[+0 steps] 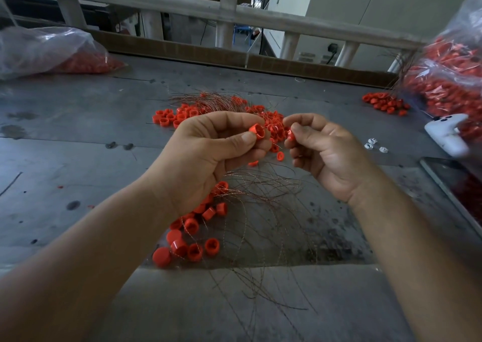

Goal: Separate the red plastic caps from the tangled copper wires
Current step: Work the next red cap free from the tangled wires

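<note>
My left hand (208, 153) pinches a red plastic cap (257, 130) between thumb and fingers, above the grey table (78, 159). My right hand (326, 153) pinches a second red cap (290, 134) just to the right of it. Thin copper wires (260, 198) hang from the hands and spread in a tangle over the table below. A pile of red caps (193, 234) lies under my left wrist, mixed with wire. Another heap of caps and wire (221, 109) lies beyond the hands.
A clear bag of red caps (52, 51) lies at the far left. A large bag of caps with wires (448, 75) stands at the right, with loose caps (386, 104) beside it. A white device (448, 135), small white bits (373, 144) and a dark tablet (456, 187) lie at the right.
</note>
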Demonstrator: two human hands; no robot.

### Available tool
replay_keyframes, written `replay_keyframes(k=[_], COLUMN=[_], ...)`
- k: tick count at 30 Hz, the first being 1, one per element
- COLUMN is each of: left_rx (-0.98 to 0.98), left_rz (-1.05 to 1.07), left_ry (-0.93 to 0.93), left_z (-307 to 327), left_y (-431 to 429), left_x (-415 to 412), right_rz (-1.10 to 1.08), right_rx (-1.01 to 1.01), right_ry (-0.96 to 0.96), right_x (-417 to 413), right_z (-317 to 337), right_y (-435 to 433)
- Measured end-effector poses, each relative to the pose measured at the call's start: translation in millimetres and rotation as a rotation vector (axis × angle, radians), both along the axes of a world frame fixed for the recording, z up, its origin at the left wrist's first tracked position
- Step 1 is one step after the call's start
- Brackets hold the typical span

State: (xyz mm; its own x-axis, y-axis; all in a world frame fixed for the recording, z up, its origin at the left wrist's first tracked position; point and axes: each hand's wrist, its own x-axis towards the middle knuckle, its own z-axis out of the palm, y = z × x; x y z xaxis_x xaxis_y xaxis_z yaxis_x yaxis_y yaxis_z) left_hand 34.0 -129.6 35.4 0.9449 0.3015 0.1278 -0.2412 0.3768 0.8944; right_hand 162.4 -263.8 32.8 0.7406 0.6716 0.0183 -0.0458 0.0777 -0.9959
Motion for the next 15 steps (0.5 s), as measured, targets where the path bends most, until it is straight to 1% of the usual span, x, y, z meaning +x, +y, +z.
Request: replay_keyframes(k=[7, 15], left_rx=[0.029, 0.071], left_rz=[0.0, 0.008], left_ry=[0.013, 0.034], left_z=[-1.3, -1.8], left_y=[1.1, 0.1], left_x=[0.0, 1.0], right_rz=[0.022, 0.108], right_rx=[0.086, 0.11], right_ry=[0.092, 0.109], right_x=[-7.1, -8.9], right_z=[4.4, 4.8], right_y=[2.3, 2.1])
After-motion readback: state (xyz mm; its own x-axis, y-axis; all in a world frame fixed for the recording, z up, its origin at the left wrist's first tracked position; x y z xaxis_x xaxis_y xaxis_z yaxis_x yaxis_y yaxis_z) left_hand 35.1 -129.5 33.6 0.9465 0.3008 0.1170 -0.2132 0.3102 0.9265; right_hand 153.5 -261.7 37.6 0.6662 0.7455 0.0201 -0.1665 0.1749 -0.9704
